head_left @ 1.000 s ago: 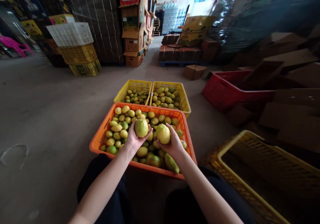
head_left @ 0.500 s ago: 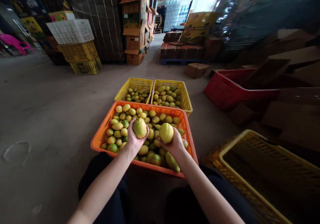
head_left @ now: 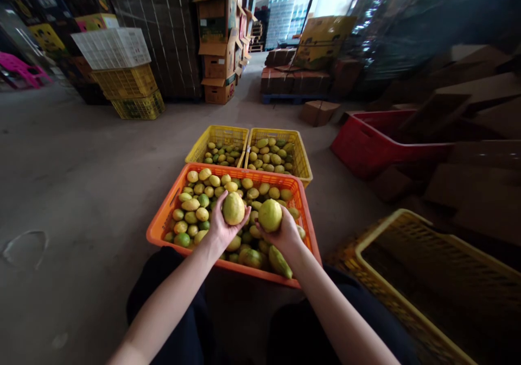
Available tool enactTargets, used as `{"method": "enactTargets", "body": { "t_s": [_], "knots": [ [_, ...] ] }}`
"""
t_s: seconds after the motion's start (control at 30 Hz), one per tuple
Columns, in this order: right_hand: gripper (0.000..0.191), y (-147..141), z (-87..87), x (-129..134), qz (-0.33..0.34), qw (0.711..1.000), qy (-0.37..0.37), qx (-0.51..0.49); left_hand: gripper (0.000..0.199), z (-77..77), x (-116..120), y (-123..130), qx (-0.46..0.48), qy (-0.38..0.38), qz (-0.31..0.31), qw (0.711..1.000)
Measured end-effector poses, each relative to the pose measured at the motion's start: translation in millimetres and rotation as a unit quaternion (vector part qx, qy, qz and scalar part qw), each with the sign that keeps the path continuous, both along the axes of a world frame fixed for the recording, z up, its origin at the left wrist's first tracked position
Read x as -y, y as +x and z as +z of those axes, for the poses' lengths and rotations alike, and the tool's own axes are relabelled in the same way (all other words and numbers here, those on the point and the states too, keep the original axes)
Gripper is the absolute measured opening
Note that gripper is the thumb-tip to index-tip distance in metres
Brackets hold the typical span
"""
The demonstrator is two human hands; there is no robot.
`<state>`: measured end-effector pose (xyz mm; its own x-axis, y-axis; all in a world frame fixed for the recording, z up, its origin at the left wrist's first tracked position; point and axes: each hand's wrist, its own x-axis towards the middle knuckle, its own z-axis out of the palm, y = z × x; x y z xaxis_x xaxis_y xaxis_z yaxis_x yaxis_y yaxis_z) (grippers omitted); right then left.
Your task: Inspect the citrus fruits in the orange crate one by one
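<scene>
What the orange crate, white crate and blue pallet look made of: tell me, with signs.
Orange crate: most likely moulded plastic, satin; uniform colour, rounded rim, slotted walls.
White crate: probably plastic too, matte; open lattice walls.
Blue pallet: plastic or painted wood, finish unclear; only a thin, dim blue edge shows.

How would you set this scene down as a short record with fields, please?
Left hand: cups one fruit
Right hand: holds another fruit
Under hands: orange crate with more fruit, yellow and green
Beyond it: two yellow crates, side by side, also with fruit
To the right: red crate; nearer, a third yellow crate
</scene>
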<state>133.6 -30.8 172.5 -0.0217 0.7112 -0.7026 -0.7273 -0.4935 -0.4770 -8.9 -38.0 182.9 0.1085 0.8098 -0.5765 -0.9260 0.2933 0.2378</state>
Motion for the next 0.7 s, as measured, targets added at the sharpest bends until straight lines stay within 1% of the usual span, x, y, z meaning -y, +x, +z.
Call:
{"method": "enactTargets", "body": {
  "t_s": [0.07,0.13,0.2,0.27,0.33,0.4,0.5,0.63,0.7],
  "knots": [
    [0.012,0,3.5,1,-0.018,1.0,-0.01,0.005,0.017,-0.9,-2,-1,0.002,-0.015,0.009,1.0],
    [0.011,0,6.4,1,-0.02,1.0,-0.016,0.003,0.021,-4.7,-4,-3,0.015,-0.034,0.004,0.999],
    [0.014,0,7.8,1,-0.013,1.0,-0.021,-0.003,0.028,-9.3,-6,-3,0.023,-0.042,-0.008,0.999],
    [0.019,-1,7.6,2,-0.002,1.0,-0.026,-0.01,0.033,-12.3,-6,-3,0.025,-0.03,-0.022,0.999],
    [0.019,-2,6.1,1,-0.001,1.0,-0.025,-0.013,0.032,-12.1,-5,-2,0.01,-0.013,-0.023,1.0],
    [0.015,-2,4.4,1,-0.016,1.0,-0.018,-0.005,0.028,-9.4,-4,-1,-0.017,-0.004,-0.007,1.0],
    [0.01,0,3.7,1,-0.033,0.999,-0.022,0.01,0.026,-4.8,-4,-2,-0.036,-0.007,0.006,0.999],
    [0.015,0,6.1,1,-0.031,0.999,-0.036,-0.001,0.034,-5.0,-5,-4,-0.002,-0.033,-0.031,0.999],
    [0.019,0,6.5,2,-0.019,0.999,-0.037,-0.012,0.034,-6.6,-5,-4,0.017,-0.035,-0.047,0.998]
  ]
}}
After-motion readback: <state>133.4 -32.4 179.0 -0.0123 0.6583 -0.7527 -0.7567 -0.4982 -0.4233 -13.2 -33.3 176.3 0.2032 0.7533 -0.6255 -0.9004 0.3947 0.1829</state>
